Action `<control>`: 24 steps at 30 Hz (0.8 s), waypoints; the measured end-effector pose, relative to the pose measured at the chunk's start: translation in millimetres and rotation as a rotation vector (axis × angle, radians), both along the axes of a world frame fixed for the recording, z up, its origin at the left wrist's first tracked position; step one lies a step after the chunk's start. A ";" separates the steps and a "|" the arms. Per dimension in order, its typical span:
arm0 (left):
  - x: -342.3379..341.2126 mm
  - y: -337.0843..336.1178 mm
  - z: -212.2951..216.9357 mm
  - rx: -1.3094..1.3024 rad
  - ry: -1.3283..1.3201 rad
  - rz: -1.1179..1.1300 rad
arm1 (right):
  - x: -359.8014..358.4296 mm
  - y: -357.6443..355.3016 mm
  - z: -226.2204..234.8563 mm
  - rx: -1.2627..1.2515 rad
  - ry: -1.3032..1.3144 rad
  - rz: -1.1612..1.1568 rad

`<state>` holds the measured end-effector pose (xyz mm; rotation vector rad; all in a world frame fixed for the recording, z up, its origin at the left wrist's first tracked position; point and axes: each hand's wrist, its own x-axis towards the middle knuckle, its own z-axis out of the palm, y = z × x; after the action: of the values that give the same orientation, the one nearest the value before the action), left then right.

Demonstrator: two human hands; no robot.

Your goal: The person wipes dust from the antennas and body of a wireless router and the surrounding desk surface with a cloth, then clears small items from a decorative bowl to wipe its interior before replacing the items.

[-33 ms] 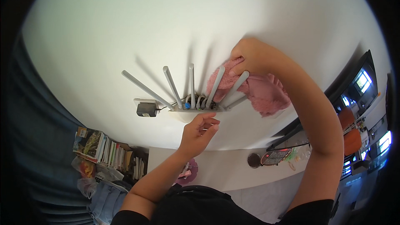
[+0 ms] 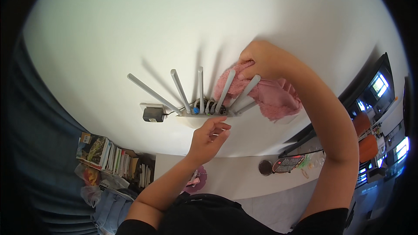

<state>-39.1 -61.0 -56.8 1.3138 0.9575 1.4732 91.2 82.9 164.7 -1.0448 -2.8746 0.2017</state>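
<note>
Filling most of the view, a white wall (image 2: 130, 30) carries the router (image 2: 203, 115) near its middle. A dark curtain (image 2: 43, 148) hangs toward 8 and 9 o'clock, and a pale table (image 2: 239, 174) runs along at 6 o'clock, with a racket (image 2: 291, 164) toward 4 o'clock. Books (image 2: 115, 156) stand at 8 o'clock.

The router's grey antennas (image 2: 200, 89) fan from about 10 o'clock round to 2 o'clock. On their 2 o'clock side hangs the fluffy pink cloth (image 2: 278, 100), partly behind two of them, between antennas and wall. Gripping its upper part, the right hand (image 2: 261, 58) has its fingers closed on the fabric. The left hand (image 2: 210, 137) is just under the router at 6 o'clock, its fingers loosely bent and holding nothing; whether a fingertip touches the router's edge, I cannot tell.

At the router's 9 o'clock sits a black adapter (image 2: 153, 114), apart from the cloth.

Work with the cloth appears under way rather than finished, since it is in hand and in among the antennas. Those from 10 to 12 o'clock stand clear of it. Nothing visible shows which surfaces are done, so how much is left cannot be judged.
</note>
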 end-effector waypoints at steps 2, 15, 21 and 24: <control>2.5 2.8 4.5 -0.026 0.030 -0.018 | 3.4 -2.8 -7.2 -0.084 0.218 0.055; 10.5 12.7 -8.3 -0.063 -0.027 -0.042 | -11.2 4.3 -12.6 0.184 -0.312 0.026; 0.4 12.0 -5.3 -0.046 0.002 -0.024 | 1.7 -3.6 30.9 0.210 -0.410 -0.131; -6.1 9.6 -3.6 -0.078 0.032 0.006 | 3.4 -5.1 56.7 0.172 -0.072 0.018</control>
<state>-45.2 -51.4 -60.4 1.2821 1.0301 1.4092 94.6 77.7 221.4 -1.0144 -2.9021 -0.0834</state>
